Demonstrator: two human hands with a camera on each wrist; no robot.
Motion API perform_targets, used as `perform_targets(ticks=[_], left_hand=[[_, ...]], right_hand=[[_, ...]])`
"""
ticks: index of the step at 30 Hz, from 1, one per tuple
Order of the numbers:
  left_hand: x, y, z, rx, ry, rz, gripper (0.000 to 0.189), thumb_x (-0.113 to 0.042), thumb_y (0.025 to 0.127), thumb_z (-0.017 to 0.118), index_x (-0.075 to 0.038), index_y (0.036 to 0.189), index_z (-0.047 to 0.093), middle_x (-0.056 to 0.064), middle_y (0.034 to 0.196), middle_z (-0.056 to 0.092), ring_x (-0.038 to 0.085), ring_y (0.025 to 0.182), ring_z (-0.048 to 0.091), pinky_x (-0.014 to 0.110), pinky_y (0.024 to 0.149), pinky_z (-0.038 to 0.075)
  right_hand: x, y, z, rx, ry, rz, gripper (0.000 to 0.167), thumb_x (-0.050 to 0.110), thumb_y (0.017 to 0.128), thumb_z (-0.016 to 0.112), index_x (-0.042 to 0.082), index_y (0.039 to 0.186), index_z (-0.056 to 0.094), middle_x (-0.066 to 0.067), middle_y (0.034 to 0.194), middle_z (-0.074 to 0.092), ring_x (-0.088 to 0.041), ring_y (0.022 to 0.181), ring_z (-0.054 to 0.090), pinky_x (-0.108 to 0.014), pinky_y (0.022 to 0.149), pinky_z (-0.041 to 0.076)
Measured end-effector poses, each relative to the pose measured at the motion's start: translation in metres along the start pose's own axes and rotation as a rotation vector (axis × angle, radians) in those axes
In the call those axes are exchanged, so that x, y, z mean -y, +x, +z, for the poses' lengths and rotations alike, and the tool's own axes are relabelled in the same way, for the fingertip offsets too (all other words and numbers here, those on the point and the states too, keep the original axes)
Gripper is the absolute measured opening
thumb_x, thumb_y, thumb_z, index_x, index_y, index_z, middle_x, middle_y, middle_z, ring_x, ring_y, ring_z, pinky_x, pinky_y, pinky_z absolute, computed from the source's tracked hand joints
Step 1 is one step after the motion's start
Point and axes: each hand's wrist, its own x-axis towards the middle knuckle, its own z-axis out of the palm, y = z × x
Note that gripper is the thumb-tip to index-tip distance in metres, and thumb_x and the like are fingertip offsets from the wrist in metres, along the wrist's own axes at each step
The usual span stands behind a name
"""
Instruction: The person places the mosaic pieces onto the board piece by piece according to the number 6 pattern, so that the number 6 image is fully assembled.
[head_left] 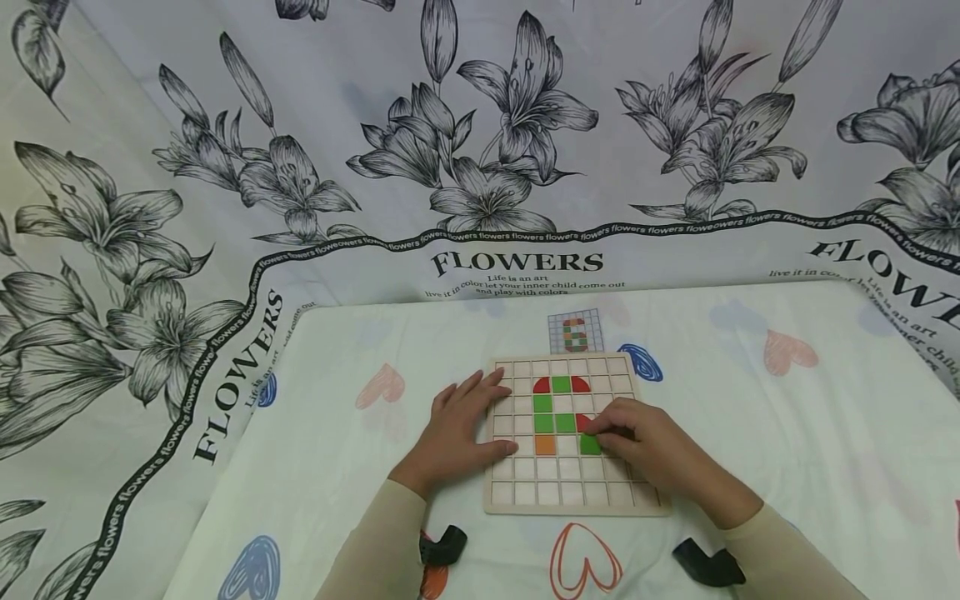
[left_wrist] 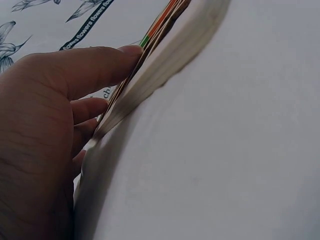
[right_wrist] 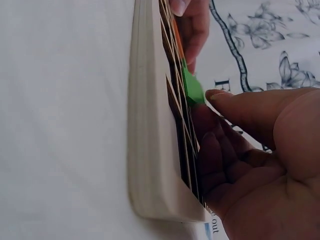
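A square wooden grid board lies on the cloth, with red, green and orange tiles in some of its cells. My left hand rests on the board's left edge, fingers spread and fairly straight, thumb lying over the near cells. Over the board's right half, my right hand pinches a green tile between thumb and index finger. That green tile stands tilted up from the grid in the right wrist view. Just beyond it, a red rounded tile is partly covered by the right fingertips. An orange tile sits in the same row, to the left.
Behind the board lies a small pattern card showing a coloured figure on a grid. The table cover is white with printed hearts. A flower-printed cloth hangs behind it. Black straps show by both wrists.
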Motion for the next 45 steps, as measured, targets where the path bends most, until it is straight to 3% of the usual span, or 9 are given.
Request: perform_targets(ticks=[13,21,28,33,45], left_hand=[[-0.001,-0.001,0.0,0.004,-0.001,-0.01,0.077,-0.06,0.09,0.076,-0.032,0.159,0.054,-0.02,0.176,0.026,0.009,0.163,0.011,0.048,0.128,0.005],[0.0,-0.001,0.0,-0.005,-0.015,0.031,0.076,-0.057,0.091,0.076,-0.028,0.158,0.055,-0.016,0.176,0.027,0.014,0.163,0.014,0.052,0.128,0.007],[0.001,-0.001,0.0,0.007,0.002,0.02,0.077,-0.059,0.091,0.076,-0.03,0.16,0.054,-0.018,0.177,0.026,0.012,0.163,0.013,0.049,0.128,0.005],[0.001,0.0,0.001,0.003,0.005,0.009,0.076,-0.059,0.091,0.076,-0.031,0.158,0.055,-0.018,0.176,0.027,0.01,0.163,0.012,0.048,0.128,0.005],[-0.001,0.0,0.001,-0.002,0.005,-0.007,0.076,-0.06,0.09,0.076,-0.031,0.157,0.056,-0.019,0.176,0.026,0.009,0.163,0.011,0.049,0.128,0.005]], right_hand=[[0.0,-0.001,0.002,0.011,0.084,0.033,0.01,0.018,0.106,0.074,0.019,0.114,0.079,0.009,0.108,0.07,-0.018,0.092,0.061,-0.029,0.079,0.053],[0.001,-0.003,-0.003,-0.015,0.232,0.014,0.023,0.028,0.112,0.065,0.012,0.125,0.074,-0.001,0.113,0.073,-0.024,0.095,0.068,-0.032,0.084,0.057],[0.004,-0.007,-0.017,-0.027,0.303,-0.052,0.029,0.021,0.117,0.054,0.002,0.135,0.066,-0.009,0.119,0.074,-0.027,0.105,0.073,-0.034,0.092,0.058],[0.005,-0.009,-0.027,-0.038,0.347,-0.092,0.033,0.018,0.118,0.046,-0.002,0.14,0.062,-0.013,0.12,0.071,-0.032,0.107,0.073,-0.037,0.09,0.06],[0.003,-0.019,-0.048,-0.079,0.303,-0.107,0.036,0.015,0.118,0.042,-0.002,0.145,0.06,-0.012,0.125,0.071,-0.03,0.109,0.071,-0.031,0.09,0.058]])
